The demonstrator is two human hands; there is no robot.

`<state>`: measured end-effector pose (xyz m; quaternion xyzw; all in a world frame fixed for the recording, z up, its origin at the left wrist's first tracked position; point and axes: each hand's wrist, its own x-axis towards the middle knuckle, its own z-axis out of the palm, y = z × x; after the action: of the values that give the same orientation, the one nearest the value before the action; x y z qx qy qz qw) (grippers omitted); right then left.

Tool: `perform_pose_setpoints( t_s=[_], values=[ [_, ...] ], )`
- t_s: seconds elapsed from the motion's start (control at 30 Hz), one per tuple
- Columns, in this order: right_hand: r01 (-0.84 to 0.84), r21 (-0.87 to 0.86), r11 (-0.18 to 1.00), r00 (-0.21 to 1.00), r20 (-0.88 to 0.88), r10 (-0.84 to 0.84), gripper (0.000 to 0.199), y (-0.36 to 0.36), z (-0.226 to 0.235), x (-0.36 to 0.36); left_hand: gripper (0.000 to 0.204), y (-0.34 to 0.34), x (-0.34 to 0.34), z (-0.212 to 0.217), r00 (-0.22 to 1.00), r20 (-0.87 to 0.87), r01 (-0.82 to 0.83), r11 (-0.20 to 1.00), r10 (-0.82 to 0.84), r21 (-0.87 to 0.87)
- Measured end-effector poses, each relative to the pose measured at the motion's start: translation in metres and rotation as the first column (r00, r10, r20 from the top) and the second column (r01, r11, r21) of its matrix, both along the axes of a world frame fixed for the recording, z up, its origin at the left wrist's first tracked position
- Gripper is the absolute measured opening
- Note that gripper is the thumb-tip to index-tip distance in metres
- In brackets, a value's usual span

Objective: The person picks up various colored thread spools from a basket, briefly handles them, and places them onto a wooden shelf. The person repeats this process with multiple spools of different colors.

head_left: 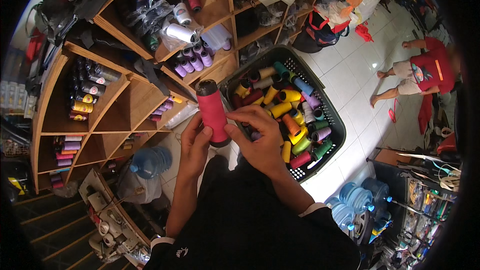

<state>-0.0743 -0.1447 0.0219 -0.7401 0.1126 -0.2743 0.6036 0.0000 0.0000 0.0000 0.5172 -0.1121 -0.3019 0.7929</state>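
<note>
Near the basket [331,114], the left hand [194,149] grips the crimson spool [212,113]: keep it steady. The right hand's [263,139] grasp is unclear.

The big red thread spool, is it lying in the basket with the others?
No, the left hand grips the red spool, to the left of the black basket.

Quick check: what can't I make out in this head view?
All in the head view:
Left hand: some fingertips, hidden behind the magenta thread spool.
Basket: its bottom, buried under thread spools; part of its near side, covered by the right hand.
</note>
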Motion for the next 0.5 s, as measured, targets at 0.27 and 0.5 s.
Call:
perform_pose_setpoints(
  t_s=[0.27,0.5],
  values=[
    [-0.097,0.023,0.995,0.995,-0.003,0.097,0.008,-0.005,-0.005,-0.001,0.033,-0.003,-0.003,0.008,0.983,0.180,-0.046,0.992,0.024,0.117],
    [-0.196,-0.062,0.979,0.980,-0.032,0.195,0.007,-0.014,0.001,0.005,0.031,-0.005,-0.001,0.012,0.985,0.161,-0.080,0.984,0.054,0.157]
  ],
)
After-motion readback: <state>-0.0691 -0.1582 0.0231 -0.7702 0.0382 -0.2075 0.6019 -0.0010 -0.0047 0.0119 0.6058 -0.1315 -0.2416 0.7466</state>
